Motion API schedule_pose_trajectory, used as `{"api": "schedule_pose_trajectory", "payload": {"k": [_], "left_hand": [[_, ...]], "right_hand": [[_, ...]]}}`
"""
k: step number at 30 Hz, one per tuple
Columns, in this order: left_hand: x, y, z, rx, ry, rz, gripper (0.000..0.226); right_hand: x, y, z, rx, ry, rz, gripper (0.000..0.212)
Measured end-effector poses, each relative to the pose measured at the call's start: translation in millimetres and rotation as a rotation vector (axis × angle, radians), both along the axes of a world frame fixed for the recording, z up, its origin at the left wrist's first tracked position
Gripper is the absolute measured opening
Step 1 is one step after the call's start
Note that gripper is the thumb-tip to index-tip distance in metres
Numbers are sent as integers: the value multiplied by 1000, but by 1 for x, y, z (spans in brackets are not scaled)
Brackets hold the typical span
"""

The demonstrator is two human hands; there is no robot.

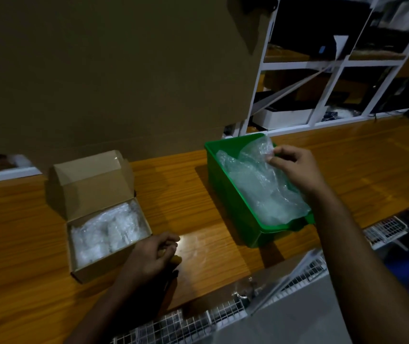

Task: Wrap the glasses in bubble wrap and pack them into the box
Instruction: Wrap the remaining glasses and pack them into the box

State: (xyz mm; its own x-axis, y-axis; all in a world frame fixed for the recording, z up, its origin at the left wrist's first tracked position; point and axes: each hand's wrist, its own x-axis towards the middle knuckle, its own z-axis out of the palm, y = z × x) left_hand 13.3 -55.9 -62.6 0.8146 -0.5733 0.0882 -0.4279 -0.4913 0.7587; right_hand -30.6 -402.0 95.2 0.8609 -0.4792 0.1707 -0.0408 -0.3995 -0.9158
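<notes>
Nearest the camera, white wire-grid baskets (pixel 225 316) and a grey sloping panel (pixel 298 316) run along the front edge of the glossy wood-grain orange-brown table (pixel 193 184).

On that table, the left hand (pixel 152 256) rests with its fingers curled in toward the palm, touching the near right corner of the small open brown cardboard box (pixel 104 266); whether it holds anything, I cannot tell. The box has matte corrugated walls and its lid flap stands raised at the back. Inside lie white crinkled bubble-wrapped bundles (pixel 106 232) that fill it nearly to the rim; the glasses themselves cannot be made out through the wrap. These bundles sit just left of and beyond the left hand.

To the right of the cardboard box, well apart from it, stands a green rectangular plastic bin (pixel 225 192) with smooth walls. A heap of clear, wrinkled bubble wrap sheets (pixel 260 189) fills it. The right hand (pixel 295 167) reaches over the bin's far right side and pinches the upper edge of one sheet between thumb and fingers, the edge standing above the rim.

Behind the cardboard box rises a big flat brown cardboard sheet (pixel 114 70). Right of it, beyond the bin, stands a white metal shelving frame (pixel 332 63) holding dark, indistinct goods.
</notes>
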Motion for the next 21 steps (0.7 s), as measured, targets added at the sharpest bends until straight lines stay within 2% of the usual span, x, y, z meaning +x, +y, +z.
{"api": "schedule_pose_trajectory", "payload": {"k": [2, 3, 6, 7, 10, 13, 15, 17, 21], "left_hand": [[-1, -1, 8, -42, 77, 20, 23], [-2, -1, 13, -88, 122, 31, 24], [-9, -4, 33, -252, 254, -7, 29], [-10, -6, 39, -317, 311, -22, 30], [-9, -18, 53, -523, 583, -15, 40], [-3, -29, 62, -733, 941, -31, 61], [4, -28, 64, -858, 1116, -54, 69], [13, -24, 63, -899, 1195, -58, 69], [21, -18, 66, -794, 1221, -12, 42]], "right_hand": [[-3, 2, -1, 40, -45, -67, 12], [-3, 3, -3, -13, -52, -111, 13], [-6, 11, -3, -390, -106, -288, 15], [-8, 22, 0, -467, -150, -271, 15], [-20, 75, -3, -857, -139, -23, 14], [-28, 137, -40, -1241, -106, 210, 19], [-31, 164, -64, -1330, -112, 310, 23], [-36, 182, -82, -1331, -169, 377, 21], [-47, 202, -104, -1316, -325, 619, 30]]}}
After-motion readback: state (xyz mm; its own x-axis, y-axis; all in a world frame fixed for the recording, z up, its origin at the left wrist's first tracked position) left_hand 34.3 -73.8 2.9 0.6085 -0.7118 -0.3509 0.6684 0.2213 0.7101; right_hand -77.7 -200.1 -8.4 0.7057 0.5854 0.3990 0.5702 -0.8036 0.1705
